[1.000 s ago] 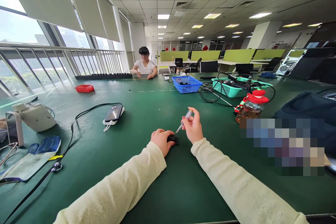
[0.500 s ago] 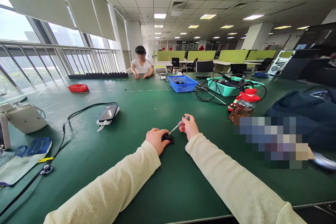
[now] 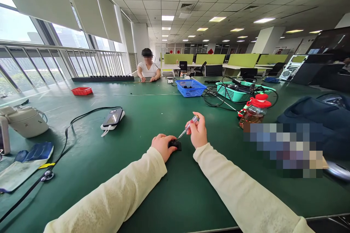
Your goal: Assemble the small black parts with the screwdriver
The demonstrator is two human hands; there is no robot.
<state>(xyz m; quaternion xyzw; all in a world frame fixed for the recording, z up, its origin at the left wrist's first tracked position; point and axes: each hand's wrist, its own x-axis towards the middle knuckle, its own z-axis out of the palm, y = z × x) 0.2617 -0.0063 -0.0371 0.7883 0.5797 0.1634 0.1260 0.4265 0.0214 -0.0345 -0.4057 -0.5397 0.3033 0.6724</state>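
A small black part [image 3: 175, 145] lies on the green table [image 3: 142, 116], and my left hand [image 3: 163, 146] grips it from the left with thumb and fingers. My right hand [image 3: 198, 131] is closed round a screwdriver [image 3: 188, 126] with a clear handle. The screwdriver slants down to the left, and its tip meets the top of the black part. Fine detail on the part is too small to make out.
A phone on a white device [image 3: 112, 118] lies left with a cable. Farther back are a red tray [image 3: 82, 91], a blue basket [image 3: 190, 88] and a green basket [image 3: 237, 94] with cables. A red-lidded jar [image 3: 255, 109] stands right. A person [image 3: 148, 66] sits across the table.
My right hand has risen slightly and its fingers have shifted on the screwdriver, which now stands steeper. My left hand stays on the black part.
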